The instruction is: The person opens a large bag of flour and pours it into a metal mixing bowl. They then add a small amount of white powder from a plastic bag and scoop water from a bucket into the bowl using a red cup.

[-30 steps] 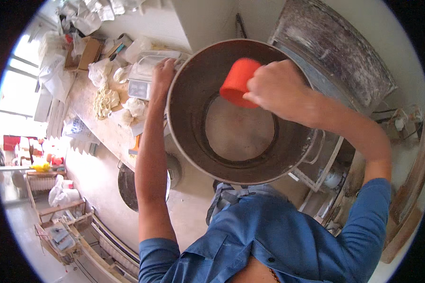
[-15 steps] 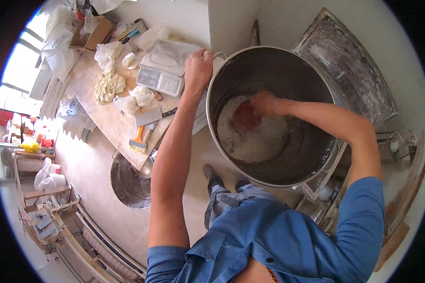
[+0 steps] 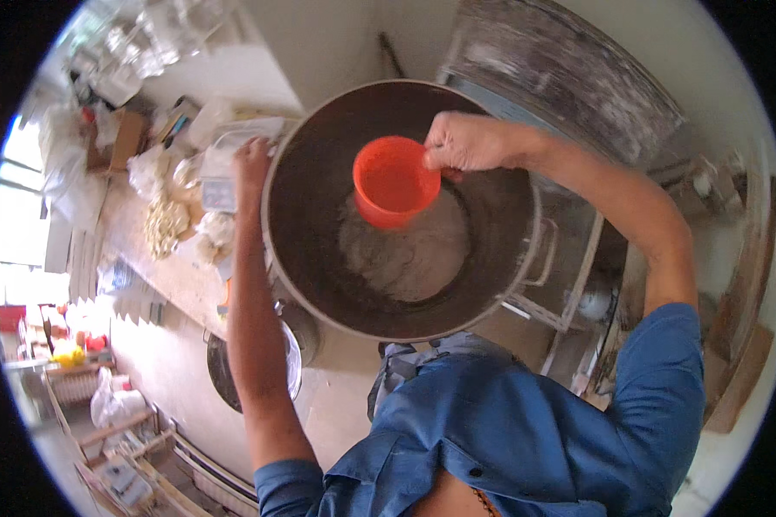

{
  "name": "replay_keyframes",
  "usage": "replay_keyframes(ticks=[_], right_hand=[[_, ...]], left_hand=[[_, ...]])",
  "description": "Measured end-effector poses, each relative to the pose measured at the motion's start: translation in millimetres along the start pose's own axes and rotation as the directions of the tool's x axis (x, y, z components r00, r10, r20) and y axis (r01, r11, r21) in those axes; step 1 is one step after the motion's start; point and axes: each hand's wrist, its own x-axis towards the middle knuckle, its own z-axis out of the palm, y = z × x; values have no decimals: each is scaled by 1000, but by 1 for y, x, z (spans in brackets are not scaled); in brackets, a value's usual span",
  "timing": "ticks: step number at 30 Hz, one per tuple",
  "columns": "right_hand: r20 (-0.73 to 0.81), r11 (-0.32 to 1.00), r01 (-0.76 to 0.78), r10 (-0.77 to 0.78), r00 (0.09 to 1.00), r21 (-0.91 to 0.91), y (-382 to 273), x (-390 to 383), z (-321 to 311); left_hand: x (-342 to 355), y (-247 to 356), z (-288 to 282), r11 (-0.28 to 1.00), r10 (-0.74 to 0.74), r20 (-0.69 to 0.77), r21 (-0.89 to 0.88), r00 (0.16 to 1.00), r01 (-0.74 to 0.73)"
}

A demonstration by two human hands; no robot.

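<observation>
Orange-red cup (image 3: pixel 397 183) hangs mid-frame, over the inside of a big metal pot (image 3: pixel 309 172), right hand (image 3: pixel 466 142) pinching it by its right side. Left hand (image 3: pixel 251 164) is curled by the pot's upper-left rim, can't really tell if it's gripping anything.

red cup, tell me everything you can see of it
The cup is bright orange-red and looks like plastic, with a round, wide mouth facing the camera and a smooth outer wall showing below. The person's right grip holds it at its right side; any handle there is mostly hidden. It hangs inside the pot, above the pale contents, apparently clear of the walls. Whether anything is in it, I cannot tell.
</observation>
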Motion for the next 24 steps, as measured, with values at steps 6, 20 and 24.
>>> replay_keyframes(ticks=[6, 20, 24], right_hand=[[-404, 995, 22, -59, 913, -97, -3, -148, -63], [-505, 394, -556, 234, 831, -732, 281, -149, 31], [-443, 212, -483, 211, 871, -849, 320, -118, 64]], left_hand=[[-10, 17, -12, 965, -5, 62, -260, 998, 21], [-36, 86, -19, 944, -140, 147, -280, 979, 177], [-45, 94, -18, 955, -66, 117, -280, 991, 97]])
